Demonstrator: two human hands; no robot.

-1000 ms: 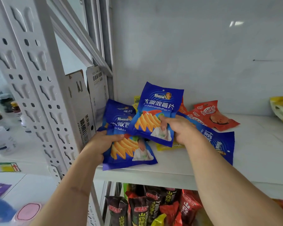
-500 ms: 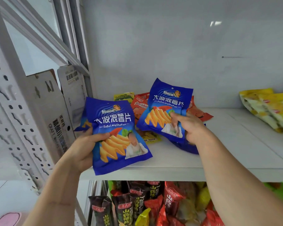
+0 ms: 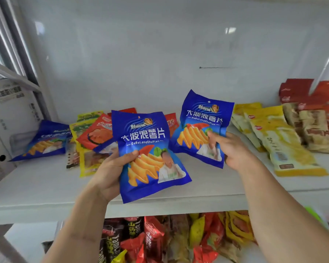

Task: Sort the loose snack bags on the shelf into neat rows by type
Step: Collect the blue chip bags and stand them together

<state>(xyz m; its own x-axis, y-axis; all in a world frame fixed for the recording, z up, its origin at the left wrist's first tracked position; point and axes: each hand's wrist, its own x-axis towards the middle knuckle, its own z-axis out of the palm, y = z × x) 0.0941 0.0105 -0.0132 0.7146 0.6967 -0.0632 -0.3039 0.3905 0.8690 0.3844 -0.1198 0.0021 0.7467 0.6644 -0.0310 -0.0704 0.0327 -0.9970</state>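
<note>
My left hand (image 3: 112,168) grips a blue chip bag (image 3: 146,149) by its left edge, held upright over the front of the white shelf (image 3: 36,186). My right hand (image 3: 230,149) pinches a second blue chip bag (image 3: 199,122) by its lower right side, a little further back. A third blue chip bag (image 3: 44,141) lies flat at the shelf's left. Between them sits a loose pile of red snack bags (image 3: 97,133) and yellow-green bags (image 3: 87,118).
A row of yellow bags (image 3: 277,141) leans at the right, with red and tan bags (image 3: 311,120) beyond them. A cardboard box (image 3: 6,118) stands at the far left. The shelf below holds several dark, red and yellow bags (image 3: 160,240). The white back wall is close behind.
Both hands, each holding its blue bag, have shifted right along the shelf as the view turned right. The third blue bag and the mixed pile now lie to their left.
</note>
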